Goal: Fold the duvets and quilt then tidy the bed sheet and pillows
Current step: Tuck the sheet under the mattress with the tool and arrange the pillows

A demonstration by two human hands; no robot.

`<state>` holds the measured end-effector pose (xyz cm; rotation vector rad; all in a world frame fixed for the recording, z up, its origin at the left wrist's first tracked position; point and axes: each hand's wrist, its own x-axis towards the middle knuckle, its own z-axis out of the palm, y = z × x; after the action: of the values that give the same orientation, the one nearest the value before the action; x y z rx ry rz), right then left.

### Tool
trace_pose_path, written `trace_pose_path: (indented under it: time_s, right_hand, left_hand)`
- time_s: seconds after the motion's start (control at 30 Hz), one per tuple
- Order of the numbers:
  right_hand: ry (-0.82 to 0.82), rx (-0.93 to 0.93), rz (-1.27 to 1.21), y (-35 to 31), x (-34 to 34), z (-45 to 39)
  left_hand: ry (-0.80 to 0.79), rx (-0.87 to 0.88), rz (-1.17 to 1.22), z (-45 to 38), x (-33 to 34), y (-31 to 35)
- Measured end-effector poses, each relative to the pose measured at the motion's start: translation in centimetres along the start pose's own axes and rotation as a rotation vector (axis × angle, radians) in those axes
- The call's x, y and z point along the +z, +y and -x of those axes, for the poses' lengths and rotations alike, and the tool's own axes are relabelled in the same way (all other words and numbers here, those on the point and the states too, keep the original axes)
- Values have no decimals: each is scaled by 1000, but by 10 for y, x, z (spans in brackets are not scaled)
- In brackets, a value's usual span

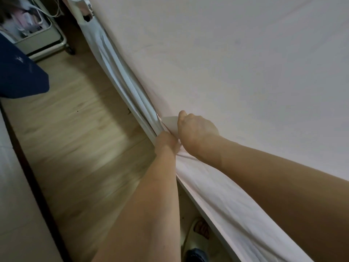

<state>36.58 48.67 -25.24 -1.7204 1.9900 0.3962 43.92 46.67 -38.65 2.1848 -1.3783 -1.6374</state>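
the bed sheet lies smooth across your bed, its edge hanging loose down the side above the wood floor. your right hand is clenched, pinching the sheet at the bed's edge. your left hand is tucked into the side folds; you cannot tell its grip. a slipper sits below
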Motion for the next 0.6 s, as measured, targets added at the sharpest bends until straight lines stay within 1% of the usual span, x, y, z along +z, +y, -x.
trace_pose_path:
  time_s: [0.07, 0.17, 0.27, 0.43, 0.53, 0.6]
  right_hand:
    - [-33, -5, 1, -6, 2, -4]
    - [-118, -39, -30, -6, 8, -4]
    - [-136, -97, -42, 10, 13, 1]
    - [-56, -114, -34, 36, 15, 18]
    - [2, -73, -18, 44, 14, 24]
    - [9, -66, -17, 44, 16, 24]
  left_hand:
    - [-37, -33, 106, -2, -3, 0]
    - [-92, -194, 167, -12, -3, -17]
    - [-158, -344, 397, -10, 1, -27]
    - [-147, -368, 727, -1, 15, -21]
    - [-162, -381, 757, 1, 21, -20]
    - [-106, -381, 678, 1, 21, -21]
